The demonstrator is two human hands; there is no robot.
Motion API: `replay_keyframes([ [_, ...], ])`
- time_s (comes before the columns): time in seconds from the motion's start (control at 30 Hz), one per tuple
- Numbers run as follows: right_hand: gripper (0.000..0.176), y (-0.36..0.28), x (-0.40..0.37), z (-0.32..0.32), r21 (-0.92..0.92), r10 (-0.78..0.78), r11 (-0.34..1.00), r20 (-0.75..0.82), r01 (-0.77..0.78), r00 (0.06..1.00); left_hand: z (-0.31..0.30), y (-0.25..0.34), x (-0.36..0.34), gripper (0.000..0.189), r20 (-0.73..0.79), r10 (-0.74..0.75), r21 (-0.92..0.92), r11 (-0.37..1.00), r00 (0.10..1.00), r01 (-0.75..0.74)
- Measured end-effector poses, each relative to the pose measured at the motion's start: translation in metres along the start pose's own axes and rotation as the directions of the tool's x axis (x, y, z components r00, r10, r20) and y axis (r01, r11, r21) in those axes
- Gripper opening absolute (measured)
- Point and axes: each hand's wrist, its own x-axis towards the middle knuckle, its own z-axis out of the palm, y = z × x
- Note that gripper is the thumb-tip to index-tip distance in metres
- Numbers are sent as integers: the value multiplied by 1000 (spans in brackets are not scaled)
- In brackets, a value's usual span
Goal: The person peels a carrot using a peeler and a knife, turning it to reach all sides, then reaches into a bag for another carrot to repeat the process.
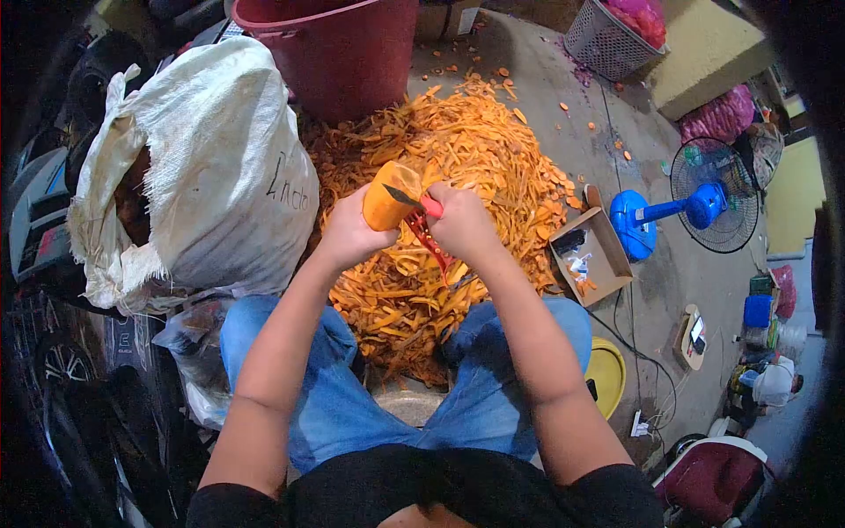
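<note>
In front of me, my left hand [349,231] grips a thick orange carrot [385,199] from below, its cut end facing up. My right hand [462,222] is closed around a red-handled knife [431,207]. A dark pointed blade lies against the carrot's side, toward the right hand. From beneath the right fist hangs a red part with pale spots, whose kind I cannot make out. Below both hands spreads a large heap of orange peelings [475,132], reaching down between my knees.
A white woven sack [220,167] stands at left, a dark red tub [330,62] behind the heap. To the right are a cardboard box [603,251], a blue fan [669,211], a yellow lid-like disc [607,378] and cables. A grey basket [607,44] is farther back; a person [775,383] sits far right.
</note>
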Motion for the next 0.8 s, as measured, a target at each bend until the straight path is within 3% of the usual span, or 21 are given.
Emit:
replay_keyframes([
  [0.07,6,3,2,2,7,15,1000,-3,-15,1000,2,-2,-1,33,-106,82,217,975,991,-57],
  [0.1,6,4,2,2,13,33,999,-4,-33,999,2,1,-2,33,-104,82,215,975,991,-58],
  [0.17,6,6,1,5,31,16,999,-20,-16,1000,0,7,-4,43,-146,96,406,913,985,-29],
  [0.2,6,6,1,6,48,-6,999,-35,8,999,-2,7,-5,43,-148,95,405,914,984,-27],
  [0.27,7,7,3,5,65,3,998,-15,-2,1000,-8,5,-5,44,15,36,173,984,999,-38],
  [0.4,10,5,4,5,109,-21,994,25,19,999,-6,8,-10,44,82,-23,27,999,996,21],
  [0.47,10,6,6,6,113,-8,994,13,6,1000,1,8,-9,44,-92,121,288,953,988,-90],
  [0.7,10,10,6,13,96,-4,995,-1,4,1000,-3,13,-10,44,-64,188,305,939,980,-160],
  [0.77,9,12,4,22,113,32,993,1,-32,999,-6,14,-9,43,-76,222,539,829,972,-147],
  [0.8,9,11,5,23,125,62,990,4,-62,998,-7,14,-10,43,-80,222,538,830,972,-145],
])
